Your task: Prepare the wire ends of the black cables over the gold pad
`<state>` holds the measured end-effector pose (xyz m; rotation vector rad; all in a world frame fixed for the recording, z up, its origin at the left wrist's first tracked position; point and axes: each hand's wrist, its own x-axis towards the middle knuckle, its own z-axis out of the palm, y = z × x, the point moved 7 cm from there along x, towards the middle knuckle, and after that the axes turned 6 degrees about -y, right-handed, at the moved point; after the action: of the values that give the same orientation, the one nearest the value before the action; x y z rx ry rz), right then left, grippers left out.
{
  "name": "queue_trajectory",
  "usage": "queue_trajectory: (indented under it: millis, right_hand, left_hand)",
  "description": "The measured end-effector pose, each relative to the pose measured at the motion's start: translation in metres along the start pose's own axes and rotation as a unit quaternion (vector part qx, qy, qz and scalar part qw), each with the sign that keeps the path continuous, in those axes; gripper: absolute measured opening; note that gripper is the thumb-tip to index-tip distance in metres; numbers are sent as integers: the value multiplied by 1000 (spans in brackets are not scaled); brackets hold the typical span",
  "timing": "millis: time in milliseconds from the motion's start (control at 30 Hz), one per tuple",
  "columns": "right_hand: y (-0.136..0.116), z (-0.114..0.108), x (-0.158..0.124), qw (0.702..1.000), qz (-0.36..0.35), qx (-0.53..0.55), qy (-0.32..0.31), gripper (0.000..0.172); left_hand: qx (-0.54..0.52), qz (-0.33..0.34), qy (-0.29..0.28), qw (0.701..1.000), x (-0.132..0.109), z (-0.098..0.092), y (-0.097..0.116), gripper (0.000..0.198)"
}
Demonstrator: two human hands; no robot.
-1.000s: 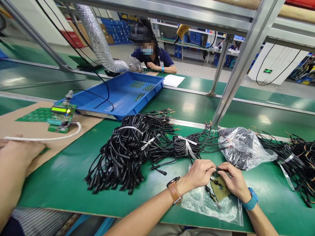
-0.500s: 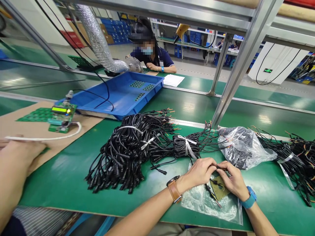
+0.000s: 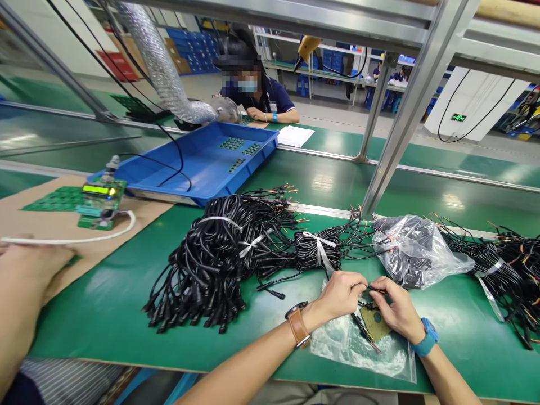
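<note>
My left hand [image 3: 342, 295], with a brown watch on its wrist, and my right hand [image 3: 393, 309], with a blue wristband, meet near the front edge of the green bench. Both pinch a thin black wire [image 3: 373, 289] held between their fingertips. Under them a small brownish circuit board [image 3: 373, 323] with short wires lies on a clear plastic bag [image 3: 358, 349]. A tied bundle of black cables [image 3: 316, 250] lies just behind my left hand.
A large heap of black cables [image 3: 211, 261] is at the centre, a bag of cables [image 3: 411, 253] and more bundles [image 3: 502, 275] at right. Behind are a blue tray [image 3: 202, 163] and a metal post [image 3: 400, 118]. Another person's hand [image 3: 29, 267] rests at left near a lit board [image 3: 99, 197]. A seated co-worker [image 3: 257, 95] is beyond.
My two hands stay pinched on the wire and have shifted slightly up and left over the bag. The hand at left has barely moved.
</note>
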<state>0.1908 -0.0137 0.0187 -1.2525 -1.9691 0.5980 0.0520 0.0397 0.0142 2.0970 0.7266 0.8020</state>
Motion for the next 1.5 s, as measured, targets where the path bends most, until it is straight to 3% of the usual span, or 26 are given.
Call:
queue_trajectory:
  millis: [533,900,1200,1500]
  right_hand:
    - [1,9,1,1000,-11,7,-25,8]
    - [-5,15,0,999,-36,21,-15,9]
    - [5,1,3,999,22,33,27,8]
    - [5,7,0,999,16,47,-2,6]
  left_hand:
    - [17,-21,14,1000,-4,7,-4,23]
    - [36,-65,-20,997,-4,12,-7,26]
    - [-27,-45,-61,997,4,-3,0,14]
    - [-13,-70,-30,997,1,1,-7,13]
